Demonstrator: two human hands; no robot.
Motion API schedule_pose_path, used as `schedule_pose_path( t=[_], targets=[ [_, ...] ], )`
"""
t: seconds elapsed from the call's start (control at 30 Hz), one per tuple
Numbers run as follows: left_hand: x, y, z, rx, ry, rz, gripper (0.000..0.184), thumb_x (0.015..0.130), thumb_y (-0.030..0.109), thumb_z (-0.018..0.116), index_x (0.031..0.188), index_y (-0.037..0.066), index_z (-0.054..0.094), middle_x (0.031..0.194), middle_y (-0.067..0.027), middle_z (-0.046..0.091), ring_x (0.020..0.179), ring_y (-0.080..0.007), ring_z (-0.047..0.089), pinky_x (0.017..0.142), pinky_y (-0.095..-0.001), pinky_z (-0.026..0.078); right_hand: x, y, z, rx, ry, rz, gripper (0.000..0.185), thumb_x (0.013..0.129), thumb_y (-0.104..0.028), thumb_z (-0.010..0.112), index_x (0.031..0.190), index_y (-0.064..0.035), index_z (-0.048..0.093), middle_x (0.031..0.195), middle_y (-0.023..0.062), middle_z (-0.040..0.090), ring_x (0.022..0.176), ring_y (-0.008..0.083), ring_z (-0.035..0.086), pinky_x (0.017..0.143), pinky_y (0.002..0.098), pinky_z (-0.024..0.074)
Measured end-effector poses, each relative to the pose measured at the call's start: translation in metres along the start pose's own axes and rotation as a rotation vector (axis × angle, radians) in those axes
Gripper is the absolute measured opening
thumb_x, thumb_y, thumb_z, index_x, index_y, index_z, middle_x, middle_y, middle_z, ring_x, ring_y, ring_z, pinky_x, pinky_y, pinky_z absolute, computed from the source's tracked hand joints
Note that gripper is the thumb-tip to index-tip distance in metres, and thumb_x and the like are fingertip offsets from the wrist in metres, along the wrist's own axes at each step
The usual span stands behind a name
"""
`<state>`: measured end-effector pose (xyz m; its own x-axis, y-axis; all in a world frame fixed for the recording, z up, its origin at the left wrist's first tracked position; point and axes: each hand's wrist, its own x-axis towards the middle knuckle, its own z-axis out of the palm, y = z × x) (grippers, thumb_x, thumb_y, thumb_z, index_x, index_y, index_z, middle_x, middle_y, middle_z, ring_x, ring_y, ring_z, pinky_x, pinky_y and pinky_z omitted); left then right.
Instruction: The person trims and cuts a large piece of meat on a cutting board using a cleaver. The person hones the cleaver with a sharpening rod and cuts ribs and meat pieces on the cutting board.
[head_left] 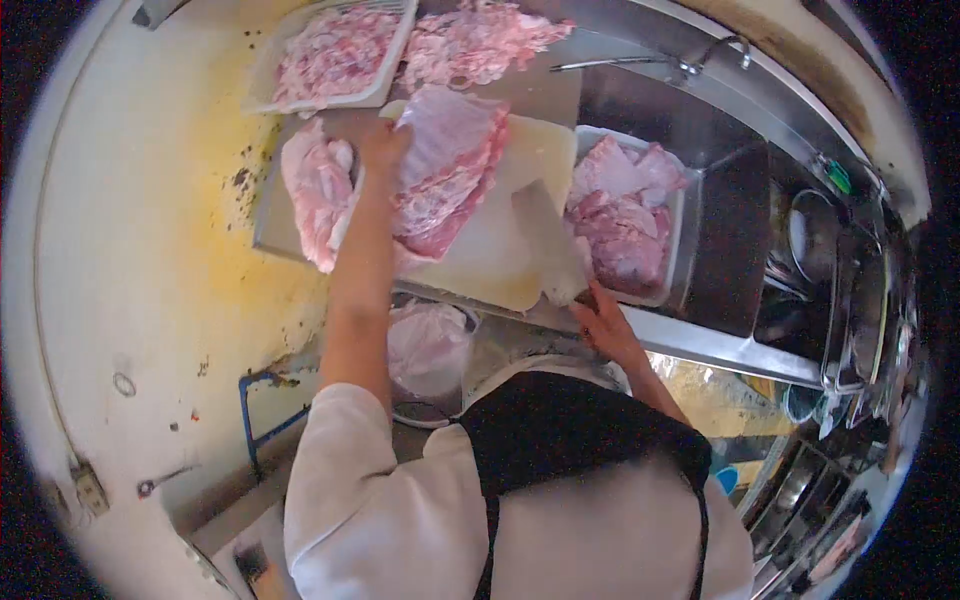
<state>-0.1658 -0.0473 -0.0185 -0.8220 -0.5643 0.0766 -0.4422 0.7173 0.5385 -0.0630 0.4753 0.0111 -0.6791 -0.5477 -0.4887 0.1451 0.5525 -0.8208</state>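
A large slab of raw ribs (450, 140) lies on the pale cutting board (520, 160), its rib side up. My left hand (385, 148) grips the left edge of this slab, its fingers partly hidden against the meat. In my right hand (606, 322) is the handle of a cleaver, with fingers wrapped round it. The broad cleaver blade (552, 240) points up and left over the right part of the board, apart from the ribs. Another piece of raw meat (316, 190) sits left of my left forearm.
A white tray (392, 85) of meat pieces stands at the back left, beside a heap of trimmings (480, 45). Right of the board, a white tub (672, 270) holds larger cuts. Below the counter edge is a container with pale meat (430, 345). A faucet (690, 66) is behind.
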Motion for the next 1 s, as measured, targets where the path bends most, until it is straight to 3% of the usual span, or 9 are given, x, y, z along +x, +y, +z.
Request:
schedule_pose_path(
  t=[0.17,0.27,0.37,0.47,0.57,0.67,0.77,0.9,1.0],
  targets=[
    [0.026,-0.010,0.021,-0.397,-0.087,0.018,0.039,0.076,0.026,0.068,0.107,0.002,0.069,0.093,-0.0176,0.070,0.084,-0.0271,0.067,0.076,-0.0385,0.051,-0.044,-0.041,-0.003,0.080,0.058,0.051,0.044,0.094,-0.023,0.064,0.129,-0.0005,0.050,0.108,0.0212,0.065,0.092,0.0294,0.064,0.081,0.0415,0.0514],
    [0.001,0.032,-0.009,-0.492,-0.173,-0.050,0.036,0.078,0.026,0.071,0.106,0.002,0.069,0.090,-0.0164,0.070,0.080,-0.0246,0.067,0.073,-0.0379,0.050,-0.051,-0.023,0.007,0.106,0.214,-0.068,0.025,0.095,-0.014,0.060,0.114,-0.0004,0.053,0.071,0.0050,0.054,0.057,0.0127,0.050,0.050,0.0304,0.0409],
    [0.010,0.003,0.018,-0.318,-0.177,0.069,0.041,0.077,0.033,0.073,0.103,0.002,0.069,0.087,-0.0166,0.070,0.077,-0.0273,0.067,0.072,-0.0386,0.050,-0.044,-0.067,0.000,0.250,0.185,0.064,0.023,0.095,-0.015,0.060,0.112,-0.0006,0.054,0.071,0.0043,0.054,0.057,0.0117,0.050,0.050,0.0296,0.0406],
    [0.004,-0.004,0.022,-0.288,-0.116,0.092,0.046,0.076,0.040,0.072,0.101,0.002,0.069,0.091,-0.0168,0.070,0.084,-0.0309,0.067,0.076,-0.0401,0.050,-0.013,-0.085,0.011,0.227,0.230,-0.149,0.024,0.095,-0.016,0.059,0.112,0.0001,0.052,0.072,0.0076,0.056,0.059,0.0152,0.053,0.053,0.0331,0.0429],
    [-0.009,0.026,0.009,-0.038,-0.017,0.030,0.051,0.075,0.048,0.069,0.100,0.004,0.068,0.100,-0.0177,0.070,0.095,-0.0347,0.066,0.083,-0.0441,0.051,0.021,-0.118,0.015,-0.061,0.261,-0.343,0.029,0.095,-0.017,0.058,0.117,-0.0003,0.049,0.077,0.0128,0.058,0.061,0.0238,0.056,0.058,0.0392,0.0456],
    [-0.006,0.045,0.006,0.135,-0.001,-0.071,0.054,0.076,0.053,0.067,0.100,0.005,0.067,0.107,-0.0182,0.069,0.100,-0.0366,0.066,0.086,-0.0472,0.051,0.051,-0.133,0.029,-0.206,0.263,-0.406,0.029,0.097,-0.018,0.055,0.120,-0.0035,0.047,0.082,0.0241,0.063,0.077,0.0437,0.064,0.064,0.0524,0.0475],
    [-0.002,0.030,0.005,0.132,-0.045,-0.068,0.057,0.077,0.057,0.066,0.101,0.005,0.067,0.109,-0.0185,0.068,0.103,-0.0380,0.065,0.087,-0.0478,0.051,0.070,-0.164,0.036,-0.264,0.172,-0.249,0.033,0.097,-0.020,0.054,0.124,-0.0037,0.044,0.082,0.0261,0.064,0.079,0.0488,0.063,0.066,0.0556,0.0458],
    [-0.015,0.013,-0.021,0.195,-0.248,-0.050,0.060,0.077,0.059,0.067,0.102,0.005,0.067,0.108,-0.0187,0.069,0.103,-0.0377,0.065,0.086,-0.0468,0.051,0.092,-0.176,0.044,-0.344,0.173,-0.370,0.035,0.096,-0.022,0.054,0.125,-0.0035,0.045,0.079,0.0265,0.065,0.076,0.0496,0.063,0.067,0.0588,0.0457],
    [-0.020,0.008,-0.016,0.051,-0.235,0.000,0.061,0.076,0.060,0.069,0.103,0.006,0.067,0.107,-0.0187,0.068,0.102,-0.0367,0.065,0.084,-0.0456,0.051,0.114,-0.179,0.048,-0.444,0.182,-0.450,0.037,0.096,-0.022,0.054,0.126,-0.0032,0.045,0.082,0.0269,0.065,0.077,0.0493,0.063,0.069,0.0592,0.0472]
  ],
)
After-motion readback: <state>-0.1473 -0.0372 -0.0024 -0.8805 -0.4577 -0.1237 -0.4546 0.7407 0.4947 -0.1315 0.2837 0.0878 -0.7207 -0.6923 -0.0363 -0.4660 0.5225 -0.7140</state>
